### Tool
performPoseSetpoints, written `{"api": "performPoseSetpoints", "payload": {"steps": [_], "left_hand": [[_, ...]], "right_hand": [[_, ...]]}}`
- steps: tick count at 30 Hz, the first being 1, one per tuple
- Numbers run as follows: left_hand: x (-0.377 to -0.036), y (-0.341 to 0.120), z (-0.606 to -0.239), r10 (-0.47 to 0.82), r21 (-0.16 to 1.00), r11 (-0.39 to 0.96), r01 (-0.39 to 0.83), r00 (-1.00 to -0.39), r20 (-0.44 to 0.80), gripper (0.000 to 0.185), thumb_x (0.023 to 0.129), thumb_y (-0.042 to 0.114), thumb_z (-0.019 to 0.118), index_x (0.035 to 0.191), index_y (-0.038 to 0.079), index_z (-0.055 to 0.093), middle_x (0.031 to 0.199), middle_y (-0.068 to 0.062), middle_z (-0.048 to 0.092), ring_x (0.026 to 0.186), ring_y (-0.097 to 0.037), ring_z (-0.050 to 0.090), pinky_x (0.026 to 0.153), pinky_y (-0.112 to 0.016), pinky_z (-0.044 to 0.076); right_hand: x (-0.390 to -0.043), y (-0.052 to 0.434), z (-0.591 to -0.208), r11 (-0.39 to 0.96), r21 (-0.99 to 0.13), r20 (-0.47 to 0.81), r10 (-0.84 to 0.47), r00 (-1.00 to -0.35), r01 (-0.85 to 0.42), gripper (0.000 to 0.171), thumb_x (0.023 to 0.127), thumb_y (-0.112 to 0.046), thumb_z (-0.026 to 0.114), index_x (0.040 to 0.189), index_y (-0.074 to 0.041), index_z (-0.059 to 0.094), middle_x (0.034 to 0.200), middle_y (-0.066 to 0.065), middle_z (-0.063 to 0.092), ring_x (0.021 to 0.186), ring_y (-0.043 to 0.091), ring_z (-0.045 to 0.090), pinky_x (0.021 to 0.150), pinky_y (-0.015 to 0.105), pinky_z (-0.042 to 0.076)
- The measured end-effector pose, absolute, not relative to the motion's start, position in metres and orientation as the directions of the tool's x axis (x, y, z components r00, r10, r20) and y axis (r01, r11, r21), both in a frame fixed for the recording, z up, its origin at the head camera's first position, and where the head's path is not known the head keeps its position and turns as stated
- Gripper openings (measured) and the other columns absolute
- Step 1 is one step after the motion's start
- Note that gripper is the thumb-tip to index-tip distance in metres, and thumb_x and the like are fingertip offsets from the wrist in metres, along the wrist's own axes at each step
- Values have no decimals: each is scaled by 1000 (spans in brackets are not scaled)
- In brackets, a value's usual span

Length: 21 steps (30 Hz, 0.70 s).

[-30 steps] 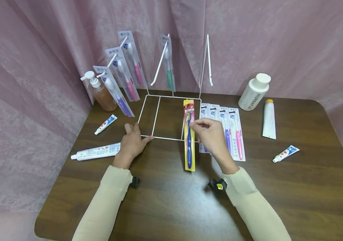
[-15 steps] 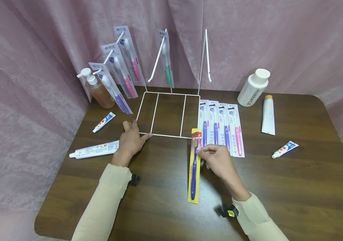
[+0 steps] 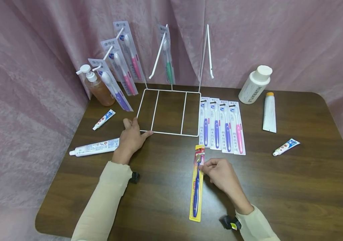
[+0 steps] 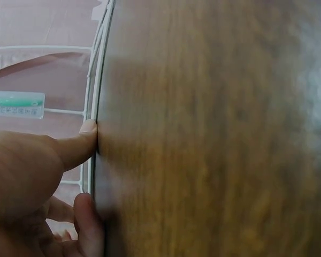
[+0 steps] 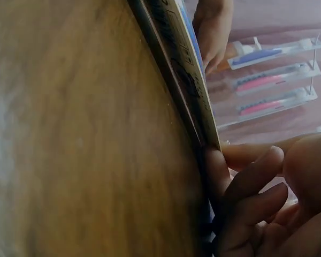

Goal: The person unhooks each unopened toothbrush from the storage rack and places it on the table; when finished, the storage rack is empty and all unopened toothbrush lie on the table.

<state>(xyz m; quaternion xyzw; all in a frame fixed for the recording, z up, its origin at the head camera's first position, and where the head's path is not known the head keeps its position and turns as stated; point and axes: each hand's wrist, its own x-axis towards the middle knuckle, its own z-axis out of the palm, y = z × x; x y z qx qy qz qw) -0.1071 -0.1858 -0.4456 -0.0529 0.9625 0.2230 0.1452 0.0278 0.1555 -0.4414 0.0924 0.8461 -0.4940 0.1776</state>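
My right hand [image 3: 221,174] pinches the right edge of a yellow-backed packaged toothbrush [image 3: 196,190] with a blue handle, between thumb and fingers. In the right wrist view, its card [image 5: 190,69] appears edge-on, close over the wood. At the front left corner of a white wire display rack [image 3: 175,134], my left hand [image 3: 130,139] rests with thumb extended along the front bar. The left wrist view has the thumb [image 4: 75,147] touching the wire. Several white toothbrush packs hang from the rack's hooks, among them a purple one [image 3: 112,87] and a green one [image 3: 167,57].
Several toothbrush packs [image 3: 222,125] lie in a row right of the rack. Behind the left hand stand a pump bottle [image 3: 99,88] and toothpaste tubes [image 3: 94,148]. On the right are a white bottle [image 3: 255,85], a larger tube [image 3: 269,113] and a small tube [image 3: 286,147].
My right hand has drawn the yellow toothbrush pack from over the rack's right side toward the front of the table, uncovering the row of packs. My left hand stays at the rack corner.
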Motion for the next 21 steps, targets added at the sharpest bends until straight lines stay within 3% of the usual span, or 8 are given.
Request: {"api": "performPoseSetpoints", "payload": {"steps": [6,21], "left_hand": [[-113,-190,-458,-42,425,891,-162,-960,-278,112,108,61,74,179,-7,19,159,-31,30,91,-51,72,89,-62,61],[-104,-181,-436,-54,410,893,-188,-946,-319,105,113,53,71,180,-7,16,164,-30,27,97,-50,69,97,-61,58]], "right_hand": [[29,154,-428,544,-757,-433,-6,-901,361,23,101,-26,84,85,-9,83,68,-1,71,54,14,60,55,32,44],[26,154,-418,584,-695,-494,38,-869,421,24,101,-25,86,82,-10,83,66,0,72,55,15,61,58,31,44]]}}
